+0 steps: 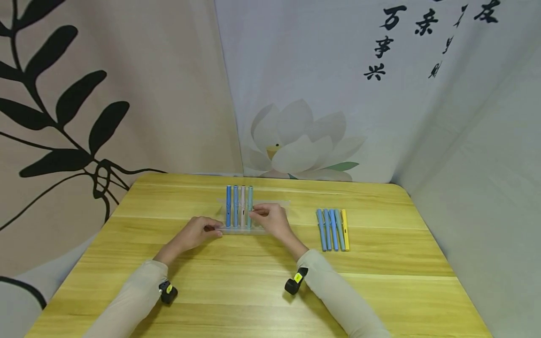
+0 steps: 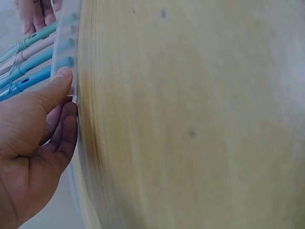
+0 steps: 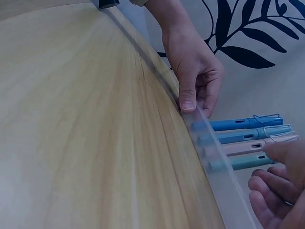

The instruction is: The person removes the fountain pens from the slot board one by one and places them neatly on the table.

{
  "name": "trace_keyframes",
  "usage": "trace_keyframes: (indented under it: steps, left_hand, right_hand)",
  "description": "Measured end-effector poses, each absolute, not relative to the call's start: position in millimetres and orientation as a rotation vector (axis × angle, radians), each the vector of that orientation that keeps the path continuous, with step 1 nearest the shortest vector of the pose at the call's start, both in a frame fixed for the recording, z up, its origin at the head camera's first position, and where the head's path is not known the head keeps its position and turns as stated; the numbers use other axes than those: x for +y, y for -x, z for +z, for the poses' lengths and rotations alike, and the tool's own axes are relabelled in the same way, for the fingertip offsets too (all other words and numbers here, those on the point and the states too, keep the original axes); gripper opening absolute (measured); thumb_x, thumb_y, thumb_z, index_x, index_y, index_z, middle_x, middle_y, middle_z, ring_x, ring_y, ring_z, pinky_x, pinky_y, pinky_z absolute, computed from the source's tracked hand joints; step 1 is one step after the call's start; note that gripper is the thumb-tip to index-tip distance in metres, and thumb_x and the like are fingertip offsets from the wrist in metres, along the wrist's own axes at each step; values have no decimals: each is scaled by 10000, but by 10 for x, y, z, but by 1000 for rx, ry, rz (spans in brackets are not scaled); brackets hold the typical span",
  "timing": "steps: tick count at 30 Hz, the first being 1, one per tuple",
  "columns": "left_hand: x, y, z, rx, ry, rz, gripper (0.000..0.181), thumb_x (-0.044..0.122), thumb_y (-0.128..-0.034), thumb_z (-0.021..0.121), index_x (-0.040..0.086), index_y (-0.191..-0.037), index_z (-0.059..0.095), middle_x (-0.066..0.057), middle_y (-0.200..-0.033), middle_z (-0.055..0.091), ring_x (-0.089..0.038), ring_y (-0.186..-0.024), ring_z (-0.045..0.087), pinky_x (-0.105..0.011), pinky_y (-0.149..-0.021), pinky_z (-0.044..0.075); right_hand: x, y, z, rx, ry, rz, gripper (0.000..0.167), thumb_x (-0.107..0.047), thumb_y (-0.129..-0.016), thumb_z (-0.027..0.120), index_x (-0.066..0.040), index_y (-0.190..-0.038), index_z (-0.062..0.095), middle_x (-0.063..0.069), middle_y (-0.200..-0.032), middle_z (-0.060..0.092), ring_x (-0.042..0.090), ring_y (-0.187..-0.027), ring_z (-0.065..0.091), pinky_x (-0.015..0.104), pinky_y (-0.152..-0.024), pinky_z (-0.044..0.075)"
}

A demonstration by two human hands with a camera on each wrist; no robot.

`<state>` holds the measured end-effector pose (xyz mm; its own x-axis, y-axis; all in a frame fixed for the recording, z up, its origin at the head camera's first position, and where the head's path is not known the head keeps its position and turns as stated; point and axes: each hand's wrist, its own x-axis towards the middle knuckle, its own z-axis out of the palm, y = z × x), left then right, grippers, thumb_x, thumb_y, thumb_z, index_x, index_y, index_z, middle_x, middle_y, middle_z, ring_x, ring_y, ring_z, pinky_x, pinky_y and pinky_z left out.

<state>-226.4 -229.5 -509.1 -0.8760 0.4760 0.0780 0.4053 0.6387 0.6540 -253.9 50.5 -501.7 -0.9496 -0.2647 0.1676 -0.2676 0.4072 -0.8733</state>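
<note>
A clear plastic pen stand (image 1: 236,230) holds several pens upright in a row. From the left these are a dark blue pen (image 1: 228,206), a light blue pen (image 1: 235,206), a pale pink pen (image 1: 243,206) and a green pen (image 1: 250,197). At the stand's left end, my left hand (image 1: 200,230) pinches its front edge, thumb on top, as the left wrist view shows. My right hand (image 1: 272,219) is at the green pen, pinching it between thumb and fingers. In the right wrist view the green pen (image 3: 238,162) runs toward those curled fingers, which hide its upper end.
Right of the stand, several blue pens (image 1: 327,230), a green pen (image 1: 339,230) and a yellow pen (image 1: 345,230) lie side by side on the wooden table (image 1: 236,286). Curtains with a leaf print (image 1: 80,98) and a flower print hang behind and beside the table.
</note>
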Motion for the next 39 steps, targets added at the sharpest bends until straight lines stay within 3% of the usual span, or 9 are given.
trace_keyframes:
  steps: [19,39]
  left_hand:
    - [-2303,2266,-5098,2762,-751,1050,290,166,-961,725,3,-1200,741,-85,-1088,757,-158,-920,696,-284,-790,573]
    - [-2311,2276,-5120,2757,-748,1053,299,174,-962,725,3,-1208,738,-98,-1110,754,-172,-936,698,-292,-799,574]
  right_hand:
    - [431,2554,-5026,-2668,-469,1592,177,-211,-954,751,-65,-1046,785,55,-1000,775,156,-881,726,270,-720,585]
    - [523,2495,-4781,-2553,-478,1609,244,-233,-964,742,-55,-1129,770,55,-1016,778,174,-905,732,303,-796,594]
